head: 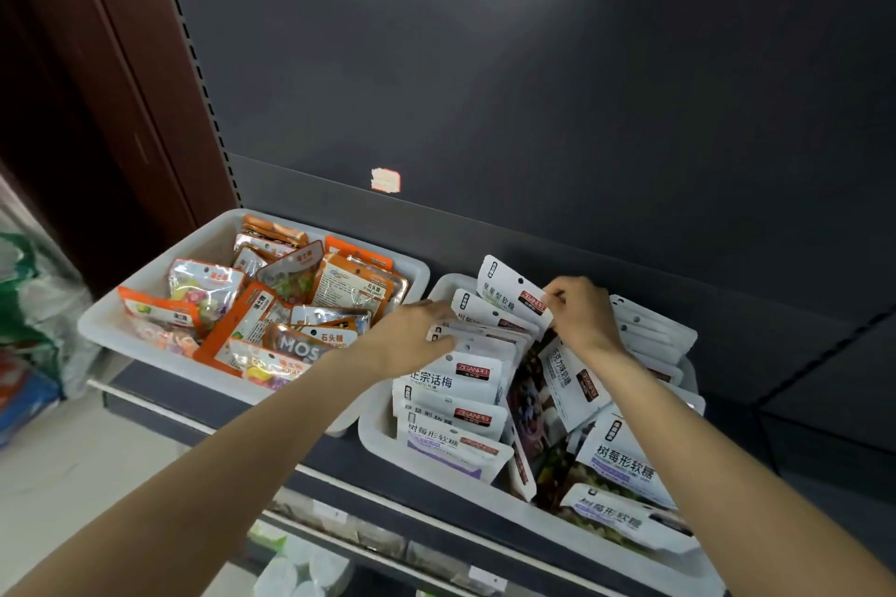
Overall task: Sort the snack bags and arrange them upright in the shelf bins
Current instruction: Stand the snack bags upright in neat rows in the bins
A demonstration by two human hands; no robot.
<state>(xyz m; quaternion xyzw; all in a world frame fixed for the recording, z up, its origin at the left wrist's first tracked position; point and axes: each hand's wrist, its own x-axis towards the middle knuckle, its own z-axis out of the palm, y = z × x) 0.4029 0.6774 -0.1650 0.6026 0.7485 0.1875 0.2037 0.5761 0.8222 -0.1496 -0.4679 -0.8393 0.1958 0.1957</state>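
Note:
Two white plastic bins sit side by side on a dark shelf. The left bin holds a loose heap of orange snack bags. The right bin holds several white snack bags, some standing in a row, others lying tilted. My right hand pinches the top edge of a white bag at the back of the right bin. My left hand presses against the tops of the standing white bags in the left row.
A dark metal back panel with a small torn sticker rises behind the bins. A brown wall and packaged goods are at the left. A lower shelf with more products lies beneath.

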